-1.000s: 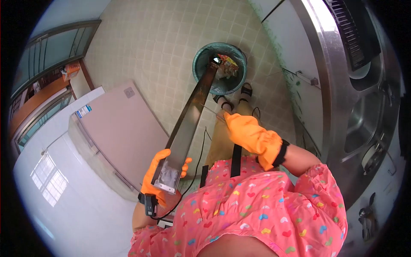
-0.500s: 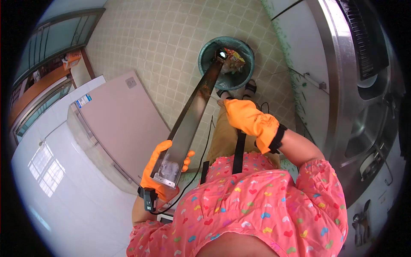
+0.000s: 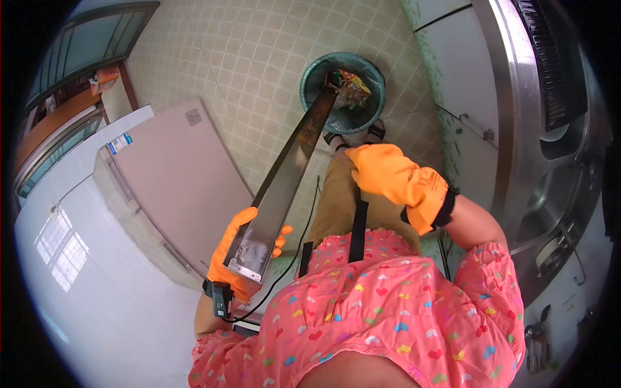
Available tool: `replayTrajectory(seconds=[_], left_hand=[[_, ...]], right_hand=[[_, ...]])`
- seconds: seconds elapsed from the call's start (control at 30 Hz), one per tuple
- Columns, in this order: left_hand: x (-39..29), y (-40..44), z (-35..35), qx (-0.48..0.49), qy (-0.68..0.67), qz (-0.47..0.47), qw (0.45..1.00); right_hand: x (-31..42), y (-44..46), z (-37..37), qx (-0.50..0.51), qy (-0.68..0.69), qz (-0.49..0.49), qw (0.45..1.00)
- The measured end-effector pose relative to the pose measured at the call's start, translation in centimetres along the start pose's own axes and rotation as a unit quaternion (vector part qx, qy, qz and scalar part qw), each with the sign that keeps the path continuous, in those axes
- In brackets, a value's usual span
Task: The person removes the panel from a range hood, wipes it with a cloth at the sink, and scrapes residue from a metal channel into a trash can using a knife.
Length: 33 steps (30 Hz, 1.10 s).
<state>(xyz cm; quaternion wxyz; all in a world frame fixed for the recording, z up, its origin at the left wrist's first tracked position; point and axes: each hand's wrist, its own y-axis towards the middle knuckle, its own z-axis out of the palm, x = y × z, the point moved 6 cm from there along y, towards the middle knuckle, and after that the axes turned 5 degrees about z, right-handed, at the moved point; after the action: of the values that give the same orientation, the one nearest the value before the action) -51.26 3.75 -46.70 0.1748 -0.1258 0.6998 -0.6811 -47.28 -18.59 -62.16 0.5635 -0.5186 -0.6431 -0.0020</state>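
Observation:
My left hand (image 3: pixel 228 253), in an orange rubber glove, is wrapped around the near end of a long metal trough (image 3: pixel 284 178). Brown grease stains its far half, and a crumpled clear-whitish clump lies at the near end. The trough slopes away from me, its far end inside a green bin (image 3: pixel 310 66). My right hand (image 3: pixel 381 171), also gloved in orange, is closed beside the trough's right edge. A thin, pale, stick-like tool (image 3: pixel 335 152) juts from its fingers towards the trough; its exact kind is too small to tell.
Colourful wrappers (image 3: pixel 354 84) lie in the lined bin, which stands on the tiled floor (image 3: pixel 239 71) by my feet. A pinkish fridge (image 3: pixel 178 174) is on the left. To the right run a counter with a sink (image 3: pixel 550 187) and white cabinets (image 3: pixel 462 71). A black cable (image 3: pixel 304 255) hangs near my waist.
My right hand has drawn back slightly to the right, with the tool further from the trough's inside. My left hand and the trough's near end have shifted a little left.

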Motion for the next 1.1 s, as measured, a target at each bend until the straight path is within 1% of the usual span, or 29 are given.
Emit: replayTrajectory(seconds=[0.03,0.07,0.13,0.17,0.23,0.3,0.37,0.4,0.43,0.47,0.53,0.57,0.63,0.67,0.7,0.73,0.77,0.83,0.97,1.03,1.07,1.1], left_hand=[[0.0,0.0,-0.2,-0.007,0.014,0.009,1.000],[0.0,0.1,-0.4,-0.005,0.011,0.010,1.000],[0.1,0.3,-1.3,-0.038,0.044,0.003,0.998],[-0.1,0.2,-1.0,-0.037,0.042,0.005,0.998],[-0.3,-0.2,0.1,0.008,0.019,-0.007,1.000],[-0.4,-0.4,0.3,0.007,0.020,0.002,1.000],[-0.4,-0.4,0.2,0.006,0.021,0.007,1.000],[-0.4,-0.3,0.2,0.010,0.018,0.002,1.000],[-0.4,-0.3,0.3,0.014,0.015,-0.002,1.000],[-0.5,-0.2,-0.2,0.016,0.010,0.001,1.000],[-0.3,0.0,-1.0,0.027,0.008,-0.011,1.000],[-0.2,-0.1,-0.9,0.028,0.002,-0.012,1.000],[-0.5,-0.5,-0.8,-0.004,0.021,-0.016,1.000],[-0.5,-0.7,-0.5,-0.002,0.017,-0.017,1.000],[-0.6,-0.9,-0.5,-0.029,0.045,-0.009,0.999],[-0.7,-1.2,-0.6,-0.057,0.074,0.000,0.996],[-0.9,-1.2,-0.4,-0.055,0.071,0.000,0.996],[-0.9,-1.4,-0.3,-0.059,0.070,-0.024,0.995],[-1.2,-2.2,0.1,-0.089,0.070,0.002,0.994],[-1.3,-2.1,-0.1,-0.058,0.084,0.030,0.994],[-1.2,-2.1,-0.2,-0.059,0.083,0.030,0.994],[-1.3,-2.1,-0.1,-0.044,0.082,0.036,0.995]], right_hand=[[1.5,-1.2,-1.2,0.013,-0.035,0.001,0.999],[1.3,-1.0,0.8,0.009,-0.091,-0.046,0.995],[0.7,-0.7,4.6,-0.016,-0.202,-0.138,0.970],[1.2,-0.6,4.9,-0.100,-0.384,-0.089,0.914],[1.0,1.7,8.0,-0.182,-0.548,-0.039,0.816],[-3.4,8.0,13.3,-0.223,-0.527,0.144,0.807],[-4.9,9.6,11.8,-0.239,-0.509,0.232,0.793],[-4.8,9.6,8.8,-0.129,-0.280,0.140,0.941],[-3.6,9.2,7.0,-0.005,-0.025,0.035,0.999],[-3.1,8.8,5.9,-0.005,-0.030,0.032,0.999],[-3.1,7.7,4.9,0.042,-0.035,0.077,0.996],[-2.8,6.3,3.8,0.040,-0.043,0.056,0.997],[-0.9,3.4,0.0,0.046,-0.050,0.054,0.996],[0.0,2.2,-1.6,0.048,-0.052,0.053,0.996],[0.9,1.2,-2.7,0.050,-0.056,0.053,0.996],[1.8,0.3,-3.3,0.071,-0.049,0.042,0.995],[2.3,-0.1,-3.5,0.091,-0.042,0.031,0.995],[2.3,0.3,-2.5,0.079,-0.056,0.014,0.995],[0.4,3.5,1.8,0.019,-0.115,-0.041,0.992],[-1.3,6.0,4.6,-0.014,-0.173,-0.078,0.982],[-2.4,7.3,6.5,-0.035,-0.224,-0.102,0.969],[-2.5,8.0,6.9,-0.057,-0.248,-0.116,0.960]])
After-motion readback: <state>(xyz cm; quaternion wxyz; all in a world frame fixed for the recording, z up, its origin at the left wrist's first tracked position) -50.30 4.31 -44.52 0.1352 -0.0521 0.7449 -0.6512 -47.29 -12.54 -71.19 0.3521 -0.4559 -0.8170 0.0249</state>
